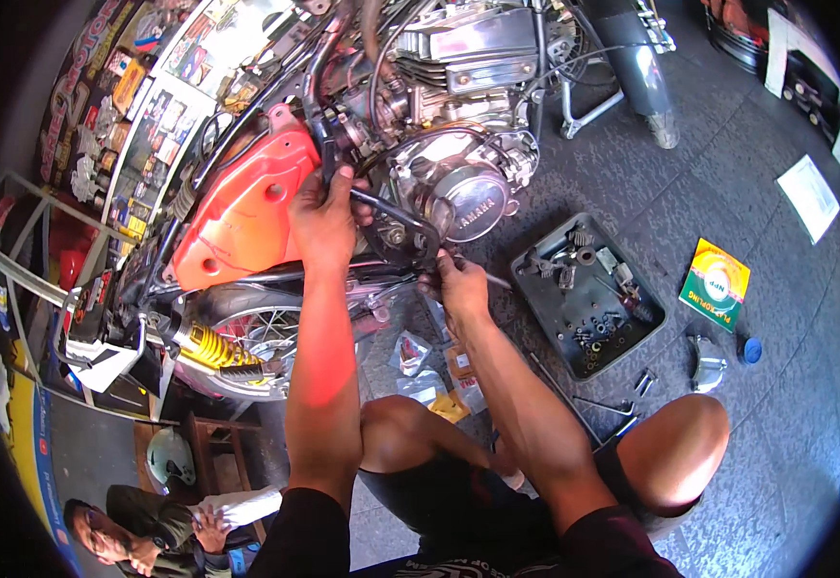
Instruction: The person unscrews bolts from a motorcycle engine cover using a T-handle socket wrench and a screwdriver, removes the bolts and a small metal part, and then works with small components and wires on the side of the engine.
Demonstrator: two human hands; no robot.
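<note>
My left hand [325,220] is closed around the upper end of a black bent bar [396,214], beside the motorcycle's orange-red side panel [256,207]. The bar curves down in front of the engine [478,197], left of its round silver cover. Lower down, my right hand [462,287] pinches around the bar's bottom end, thumb pressed to it. A slim grey rod [497,281] sticks out to the right beside those fingers; whether they also hold it is hidden. Behind my hands, the bar's contact with the frame cannot be made out.
A dark parts tray [535,332] with loose hardware stands at right. Tools [605,407] lie near my knee, with a yellow-green packet [716,284] and a blue cap [749,350] farther right. Small plastic bags [425,385] lie below the motorcycle. Another person [164,530] sits at lower left.
</note>
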